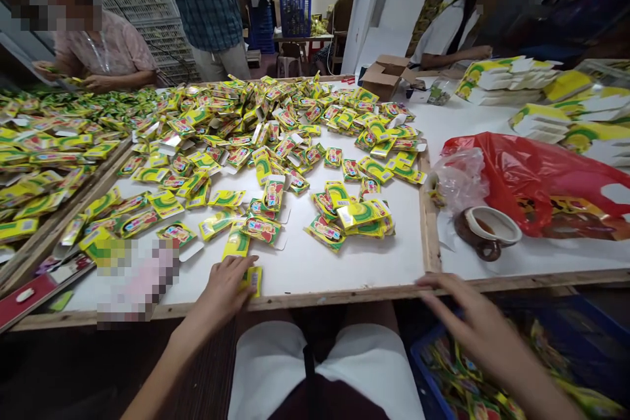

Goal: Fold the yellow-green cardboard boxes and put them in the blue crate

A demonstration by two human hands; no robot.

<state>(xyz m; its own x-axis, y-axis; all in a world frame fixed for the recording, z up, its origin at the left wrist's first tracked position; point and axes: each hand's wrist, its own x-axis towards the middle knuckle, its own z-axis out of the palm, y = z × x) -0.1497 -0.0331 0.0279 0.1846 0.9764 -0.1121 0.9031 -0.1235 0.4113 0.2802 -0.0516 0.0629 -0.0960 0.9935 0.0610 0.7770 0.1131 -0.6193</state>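
Close to the table's front edge, my left hand [227, 283] has its fingers curled over a small yellow box [254, 281], partly hidden by them. Just beyond it lie more small printed boxes in yellow, green and red, among them a yellow box [236, 241] and a box with an open white flap [263, 228]. My right hand [457, 305] holds nothing; its fingers stretch apart at the wooden edge strip [433, 243], above a blue crate [433, 374] with similar packs inside. A small stack of boxes [364, 215] sits between my hands, farther in.
A large heap of boxes [275, 105] covers the far side. To the right are a brown mug [485, 230], a red plastic bag [531, 170] and flat cartons [512, 82]. A blurred pink-and-white item [142, 282] lies left. Co-workers sit across the table; one person [207, 13] stands.
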